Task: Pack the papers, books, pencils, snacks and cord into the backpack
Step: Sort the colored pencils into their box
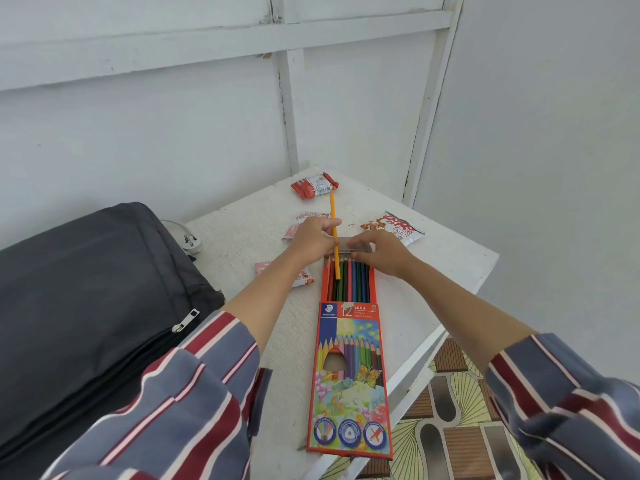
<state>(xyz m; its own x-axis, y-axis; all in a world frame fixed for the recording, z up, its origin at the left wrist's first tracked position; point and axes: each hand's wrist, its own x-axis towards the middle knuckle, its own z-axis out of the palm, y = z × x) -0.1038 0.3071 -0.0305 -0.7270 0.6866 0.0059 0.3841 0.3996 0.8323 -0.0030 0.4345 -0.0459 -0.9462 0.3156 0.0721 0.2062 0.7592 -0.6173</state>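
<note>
Pencil [333,211], slim, yellow; flat cardboard box [349,375].

On the white desk [242,233], the left hand [313,239] pinches a yellow pencil [334,216], its lower end among the coloured pencils in the open pencil box [349,375]. The right hand [379,252] grips the box's far flap. A dark backpack [86,289] lies at left, and snack packets [314,186] lie beyond the hands.

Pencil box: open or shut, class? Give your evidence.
Open: the right hand holds the flap, pencils show bare in the box, and the left hand pinches an orange pencil.
</note>
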